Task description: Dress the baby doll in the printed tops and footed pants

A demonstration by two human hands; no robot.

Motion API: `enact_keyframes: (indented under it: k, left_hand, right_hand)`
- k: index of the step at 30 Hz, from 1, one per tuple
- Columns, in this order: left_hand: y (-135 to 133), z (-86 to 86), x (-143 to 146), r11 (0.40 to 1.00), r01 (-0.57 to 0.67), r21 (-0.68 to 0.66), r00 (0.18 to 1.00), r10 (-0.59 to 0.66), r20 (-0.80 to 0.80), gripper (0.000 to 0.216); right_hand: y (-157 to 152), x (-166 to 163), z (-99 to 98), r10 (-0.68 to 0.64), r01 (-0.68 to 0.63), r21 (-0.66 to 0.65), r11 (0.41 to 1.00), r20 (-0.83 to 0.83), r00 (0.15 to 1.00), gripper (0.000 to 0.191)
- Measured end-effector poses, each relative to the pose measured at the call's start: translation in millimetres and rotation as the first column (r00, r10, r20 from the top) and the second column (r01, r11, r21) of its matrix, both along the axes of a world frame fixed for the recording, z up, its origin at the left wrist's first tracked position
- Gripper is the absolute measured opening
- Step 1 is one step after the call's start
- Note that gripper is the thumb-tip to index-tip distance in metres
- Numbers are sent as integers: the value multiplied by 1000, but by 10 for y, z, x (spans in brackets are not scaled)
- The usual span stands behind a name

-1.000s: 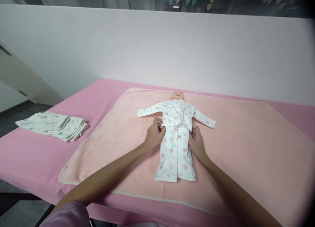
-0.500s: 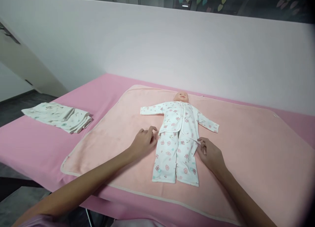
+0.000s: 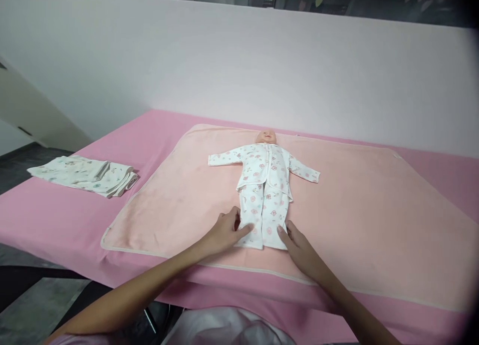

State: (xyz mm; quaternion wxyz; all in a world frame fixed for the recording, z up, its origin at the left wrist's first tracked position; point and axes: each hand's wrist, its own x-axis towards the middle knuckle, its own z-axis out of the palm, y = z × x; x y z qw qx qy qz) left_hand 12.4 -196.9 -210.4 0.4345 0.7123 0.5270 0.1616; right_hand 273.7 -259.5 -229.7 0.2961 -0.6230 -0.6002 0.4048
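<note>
A baby doll (image 3: 266,137) lies on its back, dressed in a white printed jacket (image 3: 256,160) with its sleeves spread to both sides. Matching trousers (image 3: 270,210) cover its legs, and the jacket hem lies over their top. On the left trouser leg rests the thumb of my left hand (image 3: 226,231), its fingers bent round the leg's outer edge. My right hand (image 3: 301,245) takes the other leg near its lower end, thumb on top and fingers at the outer side. The fingertips under the cloth are partly hidden.
A peach blanket (image 3: 366,215) lies under the doll, over a pink sheet (image 3: 63,220) on the table. Folded white printed cloth (image 3: 84,175) sits at the far left. A white wall (image 3: 262,65) rises behind the table.
Both hands have moved down from beside the jacket hem to the lower trouser legs. My right hand has let go of the jacket's hem. The view has shifted slightly.
</note>
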Motion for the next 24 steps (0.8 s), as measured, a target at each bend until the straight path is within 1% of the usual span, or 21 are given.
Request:
enact_keyframes:
  k: [1, 3, 5, 7, 9, 12, 14, 16, 18, 20, 22, 24]
  left_hand:
    - [-9, 27, -14, 997, 1, -71, 999, 2, 45, 51]
    - [-45, 86, -72, 987, 9, -159, 994, 8, 107, 57]
    - [-103, 137, -145, 986, 27, -167, 992, -6, 123, 59]
    - [-177, 166, -216, 989, 48, -139, 994, -34, 104, 56]
    - [-257, 171, -285, 991, 63, -116, 996, -55, 74, 51]
    - [-356, 167, -410, 994, 94, -62, 996, -94, -7, 49]
    - [-377, 200, -504, 989, 149, 6, 984, -148, -104, 54]
    - [-333, 293, -573, 974, 204, 95, 959, -179, -221, 53]
    - [-194, 446, -569, 950, 227, 214, 943, -159, -293, 46]
    - [62, 618, -450, 908, 226, 353, 950, -126, -284, 45]
    - [437, 757, -213, 856, 225, 466, 965, -129, -230, 43]
    - [887, 836, 91, 817, 210, 537, 975, -137, -172, 36]
  right_hand:
    - [-24, -4, 47, 7, -14, -69, 997, -96, 995, 45]
    - [-89, 21, 104, 8, -46, -149, 988, -244, 970, 45]
    - [-172, 78, 98, -25, -32, -186, 982, -302, 953, 46]
    - [-262, 157, 43, -80, 22, -199, 980, -285, 955, 46]
    - [-350, 245, -34, -125, 91, -176, 980, -193, 973, 45]
    - [-460, 368, -119, -147, 149, -40, 988, 55, 988, 39]
    - [-500, 432, -120, -169, 160, 61, 985, 194, 966, 37]
    - [-478, 471, -53, -201, 166, 146, 975, 274, 940, 34]
    - [-351, 469, 84, -211, 139, 231, 963, 321, 923, 31]
    - [-82, 409, 268, -181, 66, 319, 946, 347, 920, 30]
    - [330, 287, 454, -149, -9, 410, 912, 351, 924, 31]
    - [833, 135, 600, -153, -42, 493, 869, 350, 924, 35]
